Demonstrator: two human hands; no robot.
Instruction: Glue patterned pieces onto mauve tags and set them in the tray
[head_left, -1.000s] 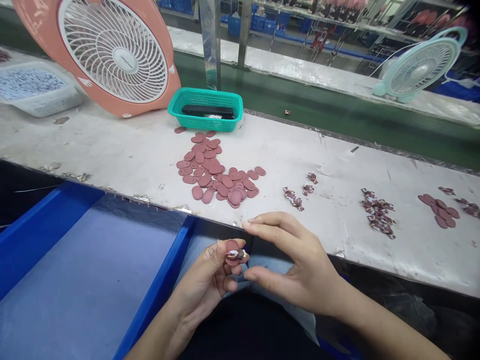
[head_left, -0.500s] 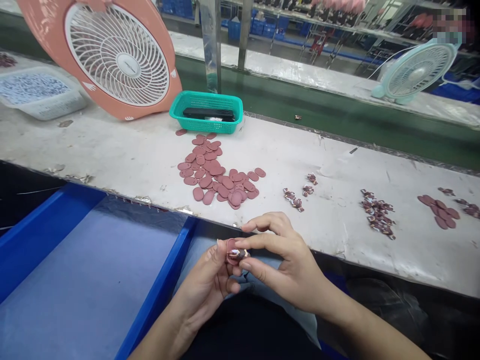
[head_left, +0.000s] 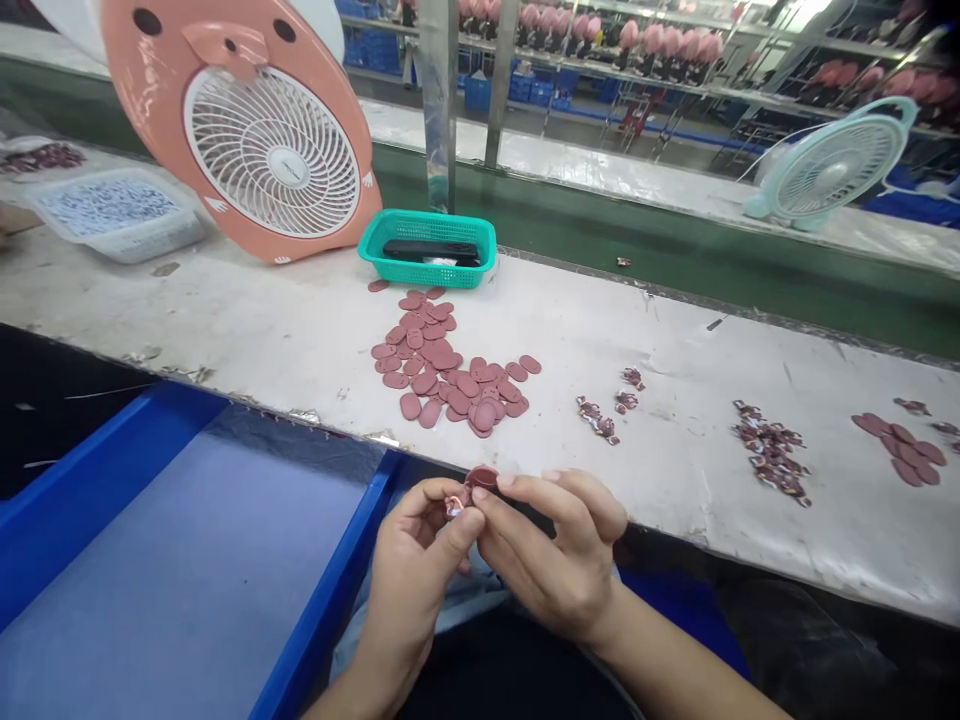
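The left hand (head_left: 409, 565) pinches a figurine (head_left: 454, 507); the right hand (head_left: 562, 572) (curled nearly closed) grips a reddish oval piece (head_left: 484, 477).

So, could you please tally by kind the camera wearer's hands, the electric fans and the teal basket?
Hands: 2 (left hand, right hand)
Electric fans: 2 (coral fan, mint fan)
Teal mesh basket: 1
Total: 5

One head-worn camera looks forward and down across the long white counter (head_left: 247, 320) — close above the bare left hand (head_left: 416, 555) and bare right hand (head_left: 555, 565) at its near edge. Beyond the far edge it reaches a round pale-blue plastic fan (head_left: 838, 166).
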